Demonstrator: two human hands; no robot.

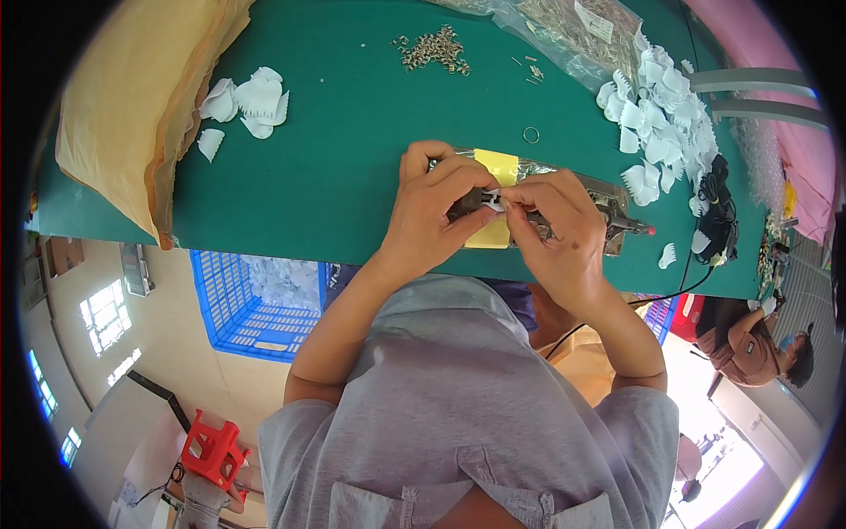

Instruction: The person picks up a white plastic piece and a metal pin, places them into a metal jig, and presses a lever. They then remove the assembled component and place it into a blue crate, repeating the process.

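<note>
My left hand (425, 210) is closed, thumb and fingers pinching a small white plastic piece (493, 200) over a metal fixture (536, 167). Yellow tape (495, 164) wraps the middle of this fixture. From the other side my right hand (564, 231) meets it, thumb and forefinger pressed together at the white piece; whatever is between those fingertips is too small to make out. Most of the fixture's middle is hidden under both hands. To the right, a lever with a red tip (650, 231) sticks out from it. A thin metal ring (530, 135) lies just beyond.
Small metal clips (438, 50) form a heap at the far side of the green table (326, 167). White toothed plastic pieces lie in a small group (258, 99) at left and a large pile (665, 115) at right. A blue crate (256, 326) stands below the table edge; another person (756, 339) is at far right.
</note>
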